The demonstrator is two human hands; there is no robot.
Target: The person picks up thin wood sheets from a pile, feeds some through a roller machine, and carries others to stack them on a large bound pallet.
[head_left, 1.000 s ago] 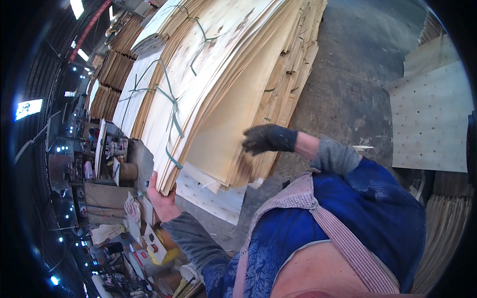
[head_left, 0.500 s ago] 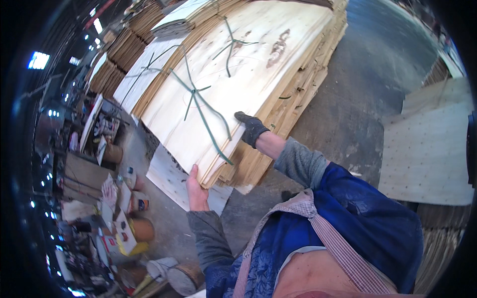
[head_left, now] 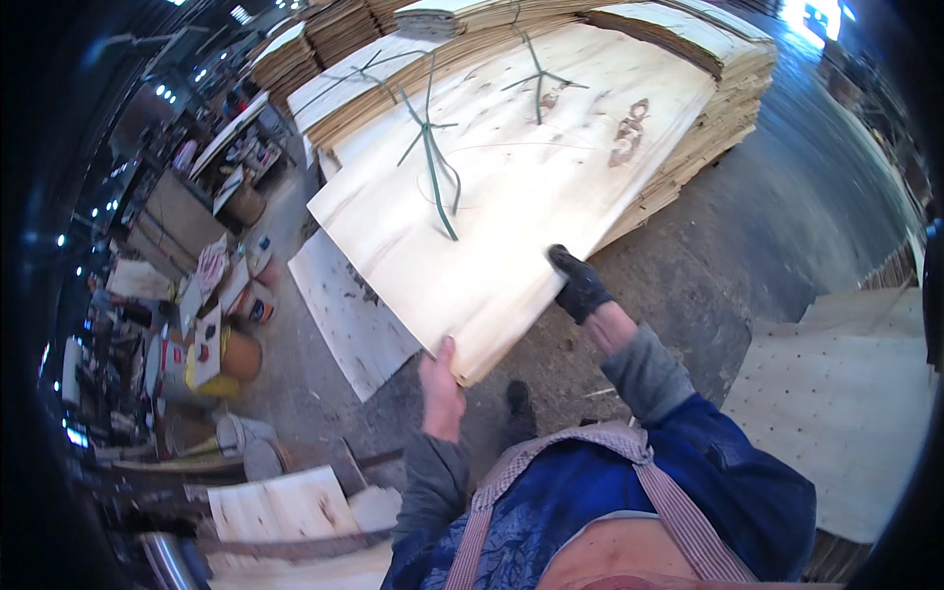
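Observation:
Pale wood veneer sheets (head_left: 492,295), seemingly a thin bundle, jut toward me from the top of a tall veneer stack (head_left: 678,187). My bare left hand (head_left: 442,393) grips their near left corner, thumb on top. At the right edge, my right hand (head_left: 582,285), in a dark glove, is closed on the same sheets with its thumb above. The fingers of both hands are mostly hidden beneath. Loose green straps (head_left: 430,162) lie across the upper face, their ends short of the near edge.
More veneer stacks (head_left: 329,39) stand behind. A spotted sheet (head_left: 344,315) lies low at the left of the pile. Buckets (head_left: 241,354) and clutter line the left side. Dotted pale sheets (head_left: 836,413) rest on a pile at right. Veneer pieces (head_left: 285,506) lie at lower left.
Both hands have drawn the veneer sheets toward me, out past the stack's near edge. The strap ends now lie farther from the sheets' near edge. My view has shifted too.

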